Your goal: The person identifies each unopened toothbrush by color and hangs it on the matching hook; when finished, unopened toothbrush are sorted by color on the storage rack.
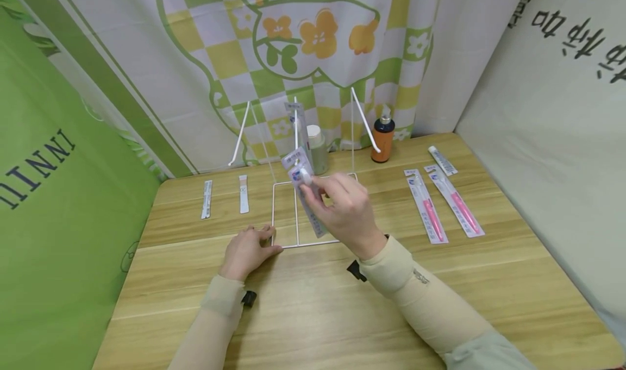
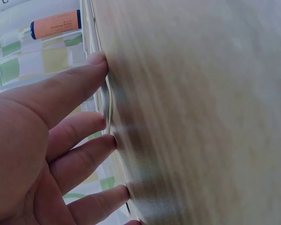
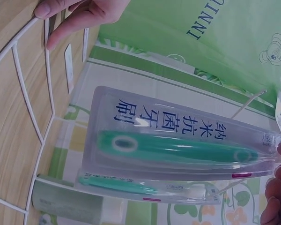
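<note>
My right hand (image 1: 315, 188) pinches the top of a clear toothbrush pack (image 1: 313, 218) over the white wire rack (image 1: 285, 185). The right wrist view shows that toothbrush pack (image 3: 178, 150) holds a green brush, with my fingertips (image 3: 278, 197) on its end. A second green-brush pack (image 3: 145, 187) lies just behind it. Another pack (image 1: 297, 117) hangs on the rack's middle hook. My left hand (image 1: 261, 238) rests flat on the table, fingers straight, fingertips (image 2: 100, 61) pressing the rack's front left corner wire (image 2: 110, 103).
Two pink toothbrush packs (image 1: 425, 207) (image 1: 459, 204) and a small pack (image 1: 442, 160) lie at the right. Two narrow packs (image 1: 207, 199) (image 1: 243, 194) lie at the left. An orange pump bottle (image 1: 383, 136) and a grey-green bottle (image 1: 318, 150) stand by the curtain.
</note>
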A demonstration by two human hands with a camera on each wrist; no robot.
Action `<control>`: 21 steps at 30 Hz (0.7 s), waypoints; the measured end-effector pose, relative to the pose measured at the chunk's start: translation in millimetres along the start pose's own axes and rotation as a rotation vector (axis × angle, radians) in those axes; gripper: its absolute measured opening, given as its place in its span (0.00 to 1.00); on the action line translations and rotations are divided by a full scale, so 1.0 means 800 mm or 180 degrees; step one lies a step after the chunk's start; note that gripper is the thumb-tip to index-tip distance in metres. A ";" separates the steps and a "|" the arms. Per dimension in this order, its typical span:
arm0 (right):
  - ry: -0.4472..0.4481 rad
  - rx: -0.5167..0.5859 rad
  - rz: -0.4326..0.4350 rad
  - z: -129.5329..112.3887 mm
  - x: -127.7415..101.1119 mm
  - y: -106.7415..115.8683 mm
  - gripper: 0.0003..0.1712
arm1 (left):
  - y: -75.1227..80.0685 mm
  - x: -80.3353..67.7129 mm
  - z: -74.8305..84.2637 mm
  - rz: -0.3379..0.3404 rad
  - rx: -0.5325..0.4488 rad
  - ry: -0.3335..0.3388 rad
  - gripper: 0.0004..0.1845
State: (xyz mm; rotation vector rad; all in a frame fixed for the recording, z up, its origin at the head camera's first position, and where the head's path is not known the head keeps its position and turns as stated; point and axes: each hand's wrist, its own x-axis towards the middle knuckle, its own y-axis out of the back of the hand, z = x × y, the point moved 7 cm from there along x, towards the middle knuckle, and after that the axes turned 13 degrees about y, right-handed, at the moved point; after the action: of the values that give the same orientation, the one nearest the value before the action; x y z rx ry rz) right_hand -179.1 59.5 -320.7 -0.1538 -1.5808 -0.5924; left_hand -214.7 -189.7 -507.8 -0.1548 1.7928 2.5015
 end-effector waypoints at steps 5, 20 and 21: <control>-0.0008 -0.0057 -0.0036 0.005 -0.002 -0.005 0.08 | 0.000 0.000 0.000 -0.0010 0.0003 0.0024 0.34; -0.0129 -0.0233 -0.0185 0.027 0.002 -0.023 0.07 | 0.000 -0.001 0.000 0.0020 0.0009 -0.0004 0.33; -0.0137 -0.0231 -0.0194 0.029 0.002 -0.025 0.07 | 0.000 0.000 0.000 0.0021 0.0014 -0.0010 0.33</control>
State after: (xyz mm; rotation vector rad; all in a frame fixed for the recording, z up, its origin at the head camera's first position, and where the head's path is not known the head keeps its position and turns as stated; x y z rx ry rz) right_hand -208.8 53.0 -324.0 -0.1744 -1.6109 -0.6986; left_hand -214.3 -189.6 -507.6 -0.1446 1.8004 2.5007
